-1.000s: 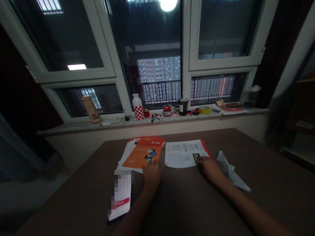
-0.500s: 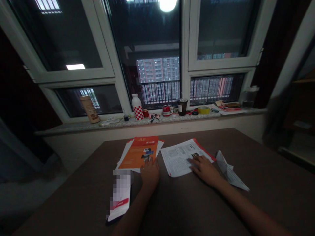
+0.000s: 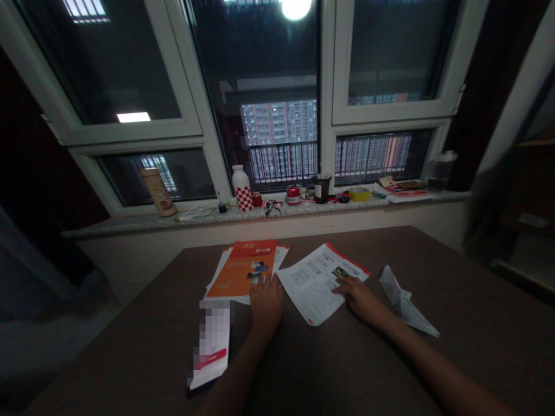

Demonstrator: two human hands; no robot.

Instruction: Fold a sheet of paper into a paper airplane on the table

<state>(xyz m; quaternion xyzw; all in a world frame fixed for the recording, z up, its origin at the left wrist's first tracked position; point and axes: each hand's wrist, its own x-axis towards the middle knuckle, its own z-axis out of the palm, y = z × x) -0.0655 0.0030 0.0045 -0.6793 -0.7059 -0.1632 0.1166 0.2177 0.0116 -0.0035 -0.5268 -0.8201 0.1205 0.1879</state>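
My left hand (image 3: 266, 300) rests flat on the dark table (image 3: 347, 370), its fingertips on the near edge of an orange booklet (image 3: 243, 268) that tops a stack of white sheets. My right hand (image 3: 359, 297) lies with fingers stretched out on a white printed sheet with a red edge (image 3: 316, 280), which sits skewed between the two hands. Neither hand grips anything. A crumpled folded paper (image 3: 405, 303) lies just right of my right hand.
A white and red leaflet on a dark phone-like object (image 3: 210, 349) lies near the table's left front. The windowsill (image 3: 195, 218) behind holds a checked bottle (image 3: 241, 189), a tan canister (image 3: 158, 192), a dark cup (image 3: 321, 189), yellow tape (image 3: 359, 194) and small clutter.
My right hand has slid the white printed sheet leftward and turned it counterclockwise, away from the crumpled paper. The left hand has stayed on the orange booklet.
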